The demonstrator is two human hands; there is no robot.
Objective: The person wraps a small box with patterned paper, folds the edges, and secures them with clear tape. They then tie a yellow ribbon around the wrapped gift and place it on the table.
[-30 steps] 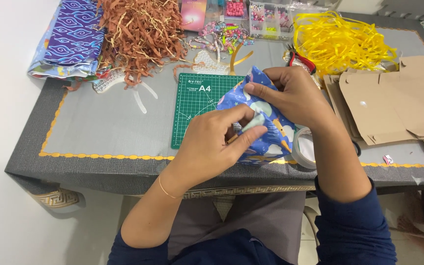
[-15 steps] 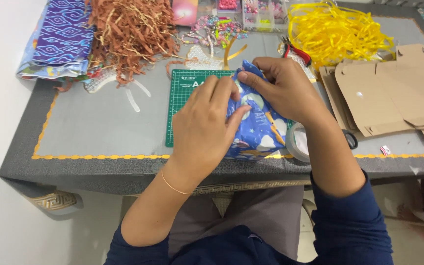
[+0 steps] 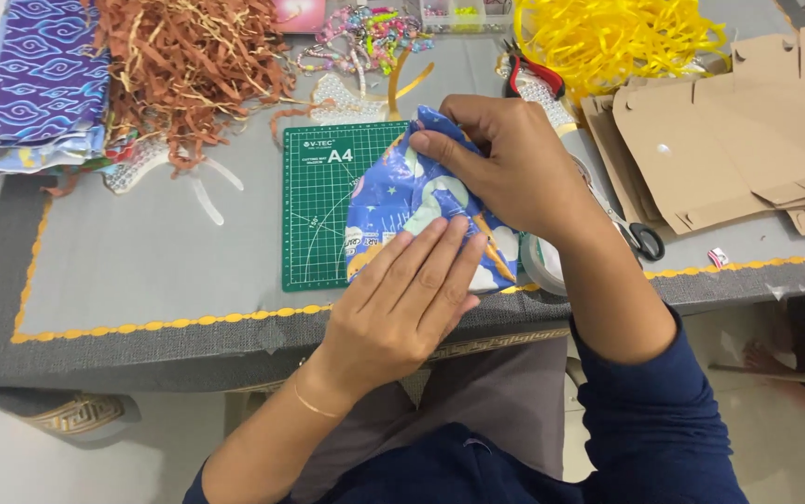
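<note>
A parcel wrapped in blue paper with moon and star prints [image 3: 401, 198] lies on the right part of a green cutting mat [image 3: 314, 219]. My left hand [image 3: 407, 303] rests flat on the parcel's near end, fingers straight and together, pressing it down. My right hand [image 3: 514, 168] covers the parcel's far right side, and its fingertips pinch the paper fold at the top corner. A roll of clear tape [image 3: 541, 266] sits right beside the parcel, partly hidden under my right wrist.
Flat brown cardboard cutouts [image 3: 729, 140] and scissors [image 3: 643, 241] lie at the right. Yellow ribbon [image 3: 608, 37], red-handled pliers [image 3: 533, 73] and beads [image 3: 365, 28] are at the back. Brown paper shreds [image 3: 188, 65] and folded purple patterned sheets [image 3: 43, 84] are at the back left.
My left hand has slid from the parcel's top to its near end and flattened out. My right hand stays at the top fold. The camera view has moved closer.
</note>
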